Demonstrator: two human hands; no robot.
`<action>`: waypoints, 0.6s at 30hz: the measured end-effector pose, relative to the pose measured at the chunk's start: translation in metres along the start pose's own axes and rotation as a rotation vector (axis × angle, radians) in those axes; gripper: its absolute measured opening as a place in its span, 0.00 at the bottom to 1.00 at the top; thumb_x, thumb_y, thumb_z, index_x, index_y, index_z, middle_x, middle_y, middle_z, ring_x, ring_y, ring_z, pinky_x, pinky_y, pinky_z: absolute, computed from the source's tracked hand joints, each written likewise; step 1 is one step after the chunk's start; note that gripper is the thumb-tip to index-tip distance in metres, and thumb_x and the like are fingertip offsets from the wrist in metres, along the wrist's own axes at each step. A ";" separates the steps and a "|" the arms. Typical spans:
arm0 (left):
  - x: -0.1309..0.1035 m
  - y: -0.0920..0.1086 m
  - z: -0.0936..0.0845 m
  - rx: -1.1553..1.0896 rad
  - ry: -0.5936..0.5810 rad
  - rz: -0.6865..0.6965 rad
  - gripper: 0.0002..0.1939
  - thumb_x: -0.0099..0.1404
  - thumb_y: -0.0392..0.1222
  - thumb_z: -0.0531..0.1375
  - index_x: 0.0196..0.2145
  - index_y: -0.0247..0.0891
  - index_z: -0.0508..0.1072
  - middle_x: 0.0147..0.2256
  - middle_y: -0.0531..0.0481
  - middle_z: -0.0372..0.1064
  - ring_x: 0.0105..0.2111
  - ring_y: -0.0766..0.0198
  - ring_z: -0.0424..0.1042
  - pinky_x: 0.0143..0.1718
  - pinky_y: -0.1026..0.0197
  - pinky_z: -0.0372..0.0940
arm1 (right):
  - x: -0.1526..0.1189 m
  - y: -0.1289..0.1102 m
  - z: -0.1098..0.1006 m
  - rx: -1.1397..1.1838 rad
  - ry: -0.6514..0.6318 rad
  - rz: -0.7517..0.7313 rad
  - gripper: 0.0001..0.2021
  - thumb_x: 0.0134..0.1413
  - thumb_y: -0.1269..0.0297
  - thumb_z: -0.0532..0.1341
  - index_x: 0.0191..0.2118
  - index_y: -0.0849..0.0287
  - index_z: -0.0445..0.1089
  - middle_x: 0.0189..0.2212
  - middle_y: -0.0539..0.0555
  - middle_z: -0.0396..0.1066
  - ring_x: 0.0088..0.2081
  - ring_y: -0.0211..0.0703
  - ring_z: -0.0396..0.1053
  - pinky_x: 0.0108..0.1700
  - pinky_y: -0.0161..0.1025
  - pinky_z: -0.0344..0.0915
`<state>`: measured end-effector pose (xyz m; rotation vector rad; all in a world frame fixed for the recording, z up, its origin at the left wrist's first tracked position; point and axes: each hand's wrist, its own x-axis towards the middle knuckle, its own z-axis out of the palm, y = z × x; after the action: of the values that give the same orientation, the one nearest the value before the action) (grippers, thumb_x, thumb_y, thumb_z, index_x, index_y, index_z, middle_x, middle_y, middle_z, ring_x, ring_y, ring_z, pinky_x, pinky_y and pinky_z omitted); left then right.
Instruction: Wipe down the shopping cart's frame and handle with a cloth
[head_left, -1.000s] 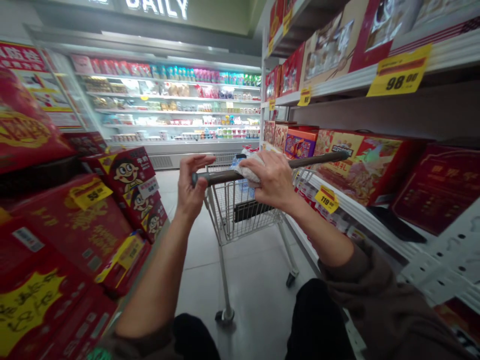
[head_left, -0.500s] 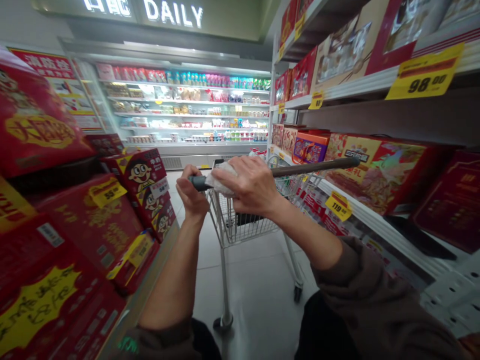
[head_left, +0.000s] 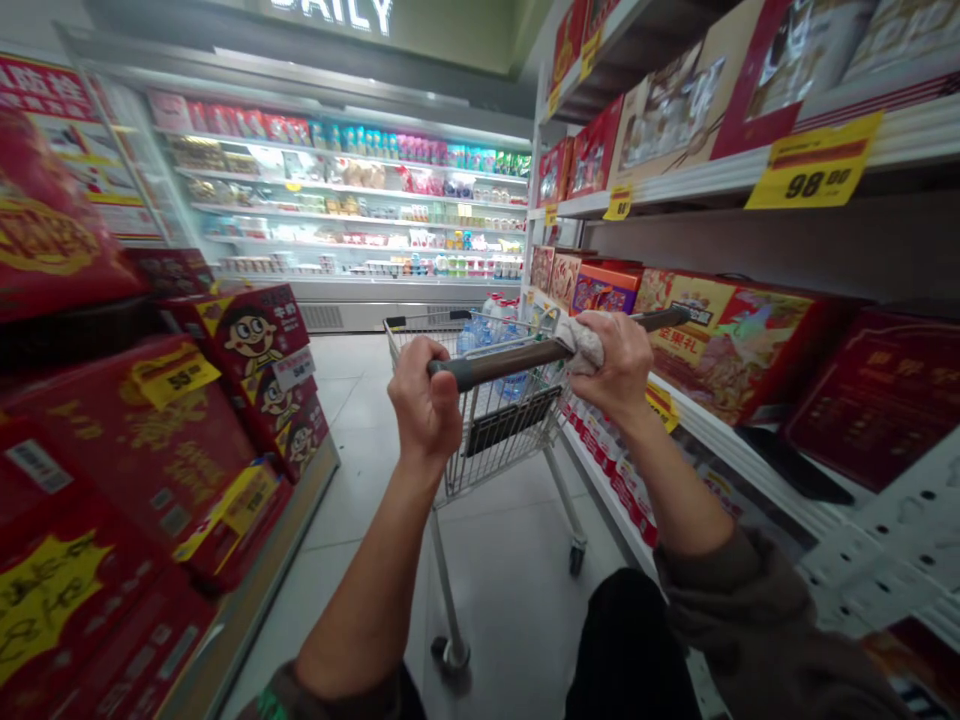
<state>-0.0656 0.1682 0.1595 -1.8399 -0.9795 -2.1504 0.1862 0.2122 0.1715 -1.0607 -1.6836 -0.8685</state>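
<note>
A shopping cart point(head_left: 499, 430) stands in front of me, its dark handle bar point(head_left: 517, 362) running across the view and rising a little to the right. My left hand point(head_left: 426, 400) is closed around the left end of the bar. Toward the bar's right part, my right hand point(head_left: 616, 362) is closed on a crumpled whitish cloth point(head_left: 583, 345), which is wrapped over the bar. Packs of clear bottles point(head_left: 510, 350) show beyond the handle, partly hidden by it and by the basket wires.
Stacked red gift boxes point(head_left: 150, 430) with yellow price tags line the left side. A white shelf point(head_left: 675, 180) with boxed goods runs along the right. A lit refrigerated display point(head_left: 352, 215) spans the back. Pale floor tiles point(head_left: 330, 500) lie between.
My right hand has slid right along the bar with the cloth, away from my left hand. The handle now sits further right of the left boxes, and the bottles have come into view.
</note>
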 end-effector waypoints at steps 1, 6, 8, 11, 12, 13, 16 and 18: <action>-0.003 0.005 0.004 0.015 0.003 0.002 0.36 0.70 0.77 0.38 0.29 0.43 0.60 0.27 0.53 0.57 0.28 0.61 0.57 0.32 0.55 0.54 | -0.001 0.000 -0.001 -0.014 0.010 0.034 0.24 0.46 0.67 0.62 0.53 0.53 0.70 0.42 0.57 0.73 0.46 0.54 0.70 0.50 0.49 0.64; -0.014 0.026 0.026 0.110 0.050 0.021 0.35 0.71 0.76 0.35 0.32 0.43 0.59 0.30 0.51 0.60 0.31 0.59 0.60 0.35 0.54 0.54 | -0.004 -0.040 -0.017 -0.027 -0.008 0.029 0.23 0.49 0.68 0.61 0.53 0.53 0.71 0.47 0.59 0.73 0.51 0.57 0.69 0.54 0.52 0.62; -0.017 0.032 0.032 0.149 0.035 0.044 0.35 0.71 0.76 0.35 0.32 0.43 0.59 0.31 0.50 0.62 0.33 0.58 0.61 0.36 0.53 0.55 | -0.006 -0.061 -0.026 0.012 -0.019 -0.046 0.24 0.50 0.68 0.61 0.55 0.52 0.71 0.51 0.60 0.72 0.53 0.57 0.68 0.56 0.53 0.60; -0.019 0.035 0.033 0.187 -0.019 0.092 0.36 0.71 0.75 0.32 0.34 0.43 0.61 0.33 0.49 0.64 0.34 0.57 0.63 0.38 0.53 0.57 | -0.007 -0.067 -0.034 0.071 -0.046 -0.159 0.24 0.52 0.66 0.61 0.57 0.51 0.70 0.54 0.59 0.72 0.55 0.57 0.68 0.58 0.53 0.59; -0.019 0.034 0.030 0.188 -0.052 0.115 0.36 0.71 0.74 0.31 0.35 0.43 0.62 0.33 0.48 0.64 0.35 0.56 0.63 0.39 0.52 0.57 | -0.005 -0.061 -0.035 0.087 -0.066 -0.187 0.25 0.53 0.66 0.61 0.58 0.50 0.70 0.55 0.58 0.72 0.56 0.57 0.68 0.58 0.52 0.60; -0.018 0.032 0.026 0.183 -0.098 0.140 0.36 0.72 0.73 0.32 0.36 0.42 0.63 0.34 0.48 0.65 0.36 0.56 0.64 0.40 0.52 0.58 | -0.003 -0.051 -0.035 0.097 -0.094 -0.203 0.25 0.52 0.66 0.61 0.58 0.50 0.70 0.54 0.58 0.73 0.55 0.56 0.68 0.57 0.52 0.60; -0.014 0.019 0.014 0.133 -0.261 0.160 0.33 0.75 0.69 0.35 0.40 0.42 0.67 0.36 0.47 0.67 0.37 0.57 0.66 0.41 0.53 0.60 | 0.006 -0.008 -0.029 0.090 -0.199 -0.151 0.26 0.50 0.67 0.60 0.58 0.53 0.69 0.50 0.58 0.74 0.53 0.55 0.70 0.54 0.48 0.63; -0.012 0.006 0.009 0.099 -0.301 0.084 0.31 0.77 0.66 0.37 0.38 0.42 0.67 0.35 0.47 0.67 0.36 0.58 0.67 0.41 0.54 0.61 | 0.013 0.018 -0.023 0.073 -0.262 -0.063 0.27 0.48 0.68 0.59 0.57 0.55 0.69 0.49 0.58 0.74 0.52 0.54 0.71 0.52 0.46 0.64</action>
<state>-0.0521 0.1647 0.1512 -2.1545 -1.0219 -1.7768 0.2082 0.2017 0.1922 -1.1139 -1.9599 -0.7252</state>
